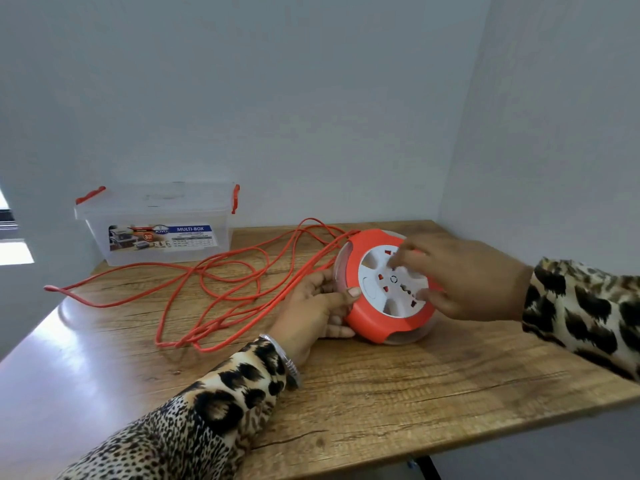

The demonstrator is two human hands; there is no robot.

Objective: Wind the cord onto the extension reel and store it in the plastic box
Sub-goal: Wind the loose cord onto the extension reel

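Observation:
An orange and white extension reel (367, 317) is tilted up on the wooden table (398, 393), its socket face toward me. My left hand (311, 310) grips its left rim, thumb on the orange housing. My right hand (464, 275) rests on the white socket disc, fingertips pressed into its recesses. The orange cord (221, 268) runs from the reel's top left and lies in loose tangled loops across the table to the left, one end near the left edge. A clear plastic box (156, 226) with red latches stands closed at the back left.
Pale walls close off the back and the right side of the table. The table's front edge runs diagonally at the lower right, with a dark leg (429, 467) below. A bright window (14, 251) sits at the far left.

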